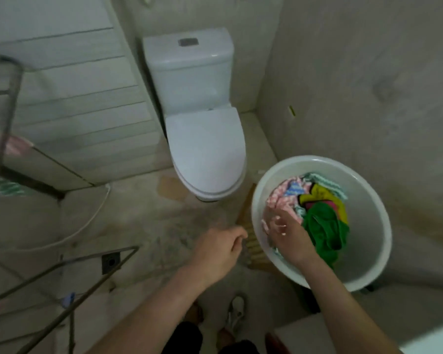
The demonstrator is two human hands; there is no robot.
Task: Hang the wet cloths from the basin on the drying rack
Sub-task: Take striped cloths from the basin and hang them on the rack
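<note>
- At right of this bathroom view, a white basin (366, 221) holds the wet cloths in 1 heap. A pink checked cloth (281, 200) lies toward its left wall, and a green cloth (325, 226) lies nearest me. A yellow cloth (317, 194) and a green-striped cloth (327, 181) lie at the far side.
- My right hand (284, 231) is inside the basin, lying on the pink checked cloth with fingers bent; I cannot tell whether it grips the fabric.
- My left hand (220, 249) hangs just outside the basin's left rim, fingers loosely curled, holding nothing.
- At far left stands the metal drying rack (12, 98), well apart from the basin. 2 cloths already lie on it, a pink hung cloth (13, 145) above a striped hung cloth (8, 187).
- Between rack and basin is a white toilet (205, 149), lid closed.
- Below my arms, 1 pale shoe (237, 312) shows on the floor.
</note>
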